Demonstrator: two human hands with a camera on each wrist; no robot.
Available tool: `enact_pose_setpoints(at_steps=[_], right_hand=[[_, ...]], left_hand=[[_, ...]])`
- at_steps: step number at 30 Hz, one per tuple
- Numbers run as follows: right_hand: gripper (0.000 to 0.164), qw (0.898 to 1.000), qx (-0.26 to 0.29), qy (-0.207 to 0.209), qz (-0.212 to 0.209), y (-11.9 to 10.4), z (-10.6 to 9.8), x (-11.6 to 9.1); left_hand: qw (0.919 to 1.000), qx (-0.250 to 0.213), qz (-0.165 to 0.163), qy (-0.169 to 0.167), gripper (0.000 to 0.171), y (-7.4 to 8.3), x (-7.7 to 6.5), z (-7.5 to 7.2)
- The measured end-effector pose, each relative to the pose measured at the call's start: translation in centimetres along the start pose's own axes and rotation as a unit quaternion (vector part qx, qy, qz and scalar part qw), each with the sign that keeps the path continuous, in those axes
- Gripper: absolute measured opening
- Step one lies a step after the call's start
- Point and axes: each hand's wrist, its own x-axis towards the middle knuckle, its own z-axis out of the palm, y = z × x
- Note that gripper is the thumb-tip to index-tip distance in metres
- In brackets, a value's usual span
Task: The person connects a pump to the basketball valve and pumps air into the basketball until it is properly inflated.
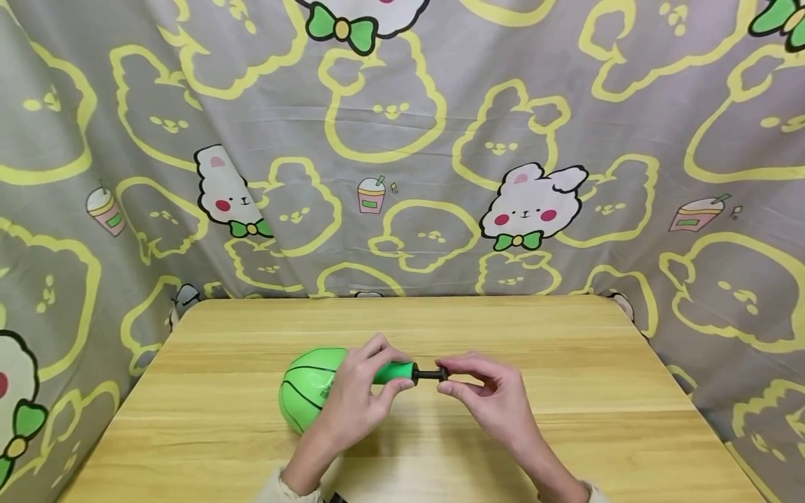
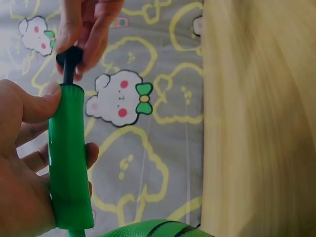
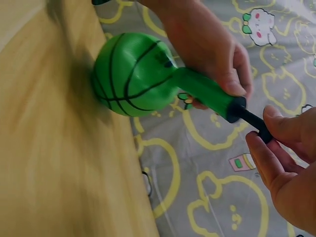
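A green hand pump (image 1: pixel 395 373) with a black plunger is held sideways above the table. My left hand (image 1: pixel 361 391) grips its green barrel, the thumb lying near the black end cap. With thumb and fingers my right hand (image 1: pixel 493 391) pinches the black plunger handle (image 3: pixel 264 134), and a short length of black rod shows between handle and cap. The pump's other end meets a green ball (image 3: pixel 132 74) with black basketball lines. That ball looks dented near the pump and is partly hidden behind my left hand in the head view.
The light wooden table (image 1: pixel 597 363) reaches back to a grey curtain (image 1: pixel 402 230) printed with yellow outlines and white rabbits. The curtain also hangs along the left and right sides. A small black object (image 1: pixel 337 498) shows by the left sleeve.
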Motion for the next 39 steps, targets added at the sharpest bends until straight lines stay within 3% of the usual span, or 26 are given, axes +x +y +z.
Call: enact_pose_setpoints(at_steps=[8,23,39], right_hand=[[0.027,1.0,-0.01,-0.003,0.026,0.4,0.7,-0.5],[0.03,0.999,-0.014,-0.032,0.025,-0.5,-0.1,-0.2],[0.032,1.0,-0.017,-0.021,0.003,-2.0,-2.2,0.4]], left_hand=[[0.9997,0.019,0.011,-0.005,0.022,0.2,-0.2,0.5],[0.9987,-0.029,-0.028,-0.033,0.022,0.0,0.0,-0.1],[0.998,-0.039,-0.046,-0.02,0.021,-1.2,0.1,-1.6]])
